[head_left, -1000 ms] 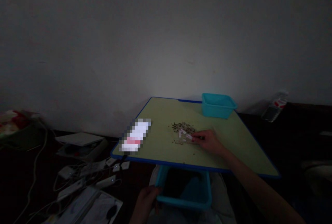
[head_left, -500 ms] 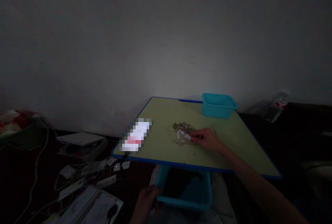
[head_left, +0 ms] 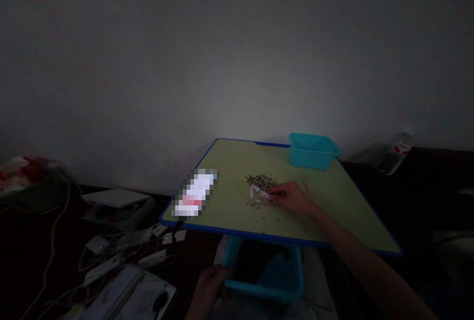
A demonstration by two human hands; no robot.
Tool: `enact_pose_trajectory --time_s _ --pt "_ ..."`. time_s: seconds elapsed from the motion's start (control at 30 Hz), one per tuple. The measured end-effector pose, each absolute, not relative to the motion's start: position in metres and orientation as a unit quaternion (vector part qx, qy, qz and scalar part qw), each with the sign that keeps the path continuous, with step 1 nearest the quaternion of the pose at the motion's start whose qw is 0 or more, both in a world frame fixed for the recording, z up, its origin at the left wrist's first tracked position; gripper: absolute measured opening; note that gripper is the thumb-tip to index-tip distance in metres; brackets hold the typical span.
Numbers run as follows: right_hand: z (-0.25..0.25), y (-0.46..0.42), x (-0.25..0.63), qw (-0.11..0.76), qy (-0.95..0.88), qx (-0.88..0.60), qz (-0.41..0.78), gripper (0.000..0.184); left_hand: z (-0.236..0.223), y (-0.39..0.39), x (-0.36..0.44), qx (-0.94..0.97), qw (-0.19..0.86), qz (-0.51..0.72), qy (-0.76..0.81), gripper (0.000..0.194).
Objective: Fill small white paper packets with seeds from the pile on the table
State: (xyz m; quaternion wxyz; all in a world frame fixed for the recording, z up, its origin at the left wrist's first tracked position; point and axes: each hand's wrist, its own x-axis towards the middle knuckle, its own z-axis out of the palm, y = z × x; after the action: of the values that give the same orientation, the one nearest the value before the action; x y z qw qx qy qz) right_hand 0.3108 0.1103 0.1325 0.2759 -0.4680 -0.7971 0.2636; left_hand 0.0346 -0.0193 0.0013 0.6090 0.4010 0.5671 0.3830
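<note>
My right hand [head_left: 292,197] rests on a green table with a blue rim [head_left: 229,231], its fingers pinched on a small white card [head_left: 258,192] beside a heap of small dark seeds [head_left: 261,180]. A few seeds lie scattered in front of the card. My left hand [head_left: 208,288] grips the left edge of a turquoise plastic tub [head_left: 264,288] held below the table's near edge. The room is dark.
A second turquoise tub [head_left: 313,150] stands at the table's far right corner. A blurred bright item [head_left: 194,193] lies at the left edge. Cables, power strips and papers [head_left: 118,260] cover the floor at left. A plastic bottle [head_left: 393,154] lies at right by the wall.
My right hand with the white card has slid a little to the left and farther away, toward the seed heap. My left hand and the tub have stayed put.
</note>
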Motion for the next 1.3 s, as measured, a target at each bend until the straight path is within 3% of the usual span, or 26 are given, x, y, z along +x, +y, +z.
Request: enact_pose_trajectory --time_s 1.3 --pt "0.127 0.117 0.302 0.275 -0.796 -0.455 0.290 0.025 0.000 -0.020 0.032 0.399 0.595 0.387 0.580 0.038"
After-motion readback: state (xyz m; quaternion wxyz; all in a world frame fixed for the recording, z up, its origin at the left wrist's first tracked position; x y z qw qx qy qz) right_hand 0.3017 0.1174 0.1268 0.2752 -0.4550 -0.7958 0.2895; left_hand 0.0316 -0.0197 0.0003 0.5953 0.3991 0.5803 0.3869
